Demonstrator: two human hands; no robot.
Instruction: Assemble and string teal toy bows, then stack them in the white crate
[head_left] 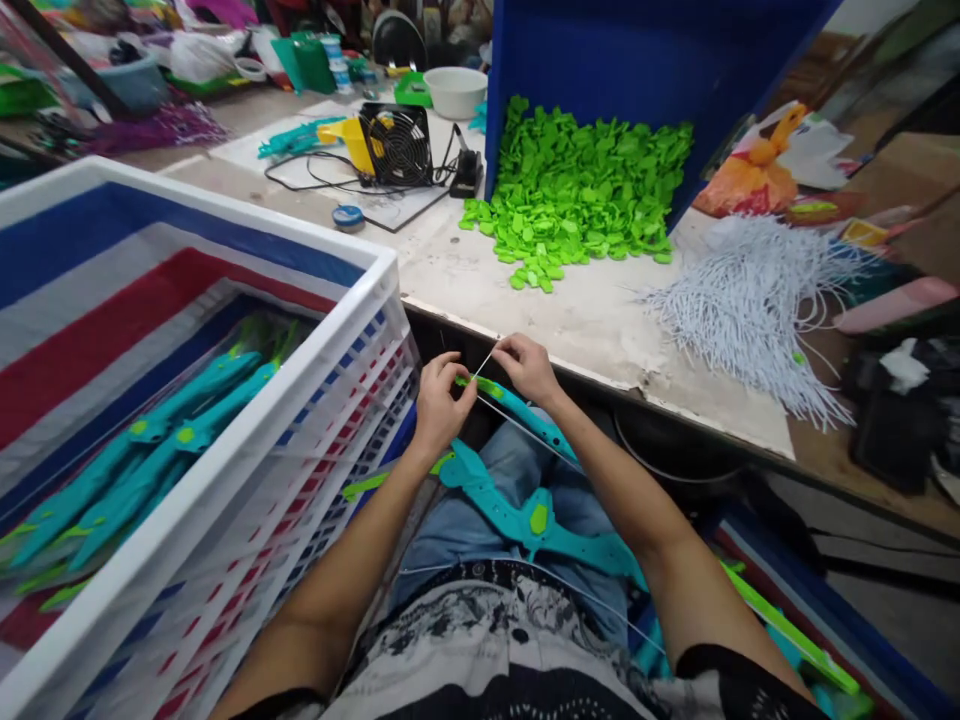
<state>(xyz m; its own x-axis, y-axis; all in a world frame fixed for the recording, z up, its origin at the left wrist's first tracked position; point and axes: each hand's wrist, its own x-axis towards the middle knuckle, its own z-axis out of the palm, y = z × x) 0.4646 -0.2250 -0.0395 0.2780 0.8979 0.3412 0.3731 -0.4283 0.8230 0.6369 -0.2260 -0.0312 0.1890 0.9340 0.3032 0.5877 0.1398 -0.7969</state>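
A teal toy bow [525, 500] with green tips lies across my lap. My left hand [439, 400] is closed in a pinch on the bow's green upper tip. My right hand [529, 365] pinches a thin white string [517, 428] right at that tip; the string runs down along the bow toward my waist. Both hands meet just below the table's front edge.
A white crate [225, 470] at my left holds several finished teal bows [135, 460]. On the table [585, 320] lie a heap of green plastic pieces [577, 190] against a blue bin, a bundle of white strings [750, 300], and a small black fan [396, 145].
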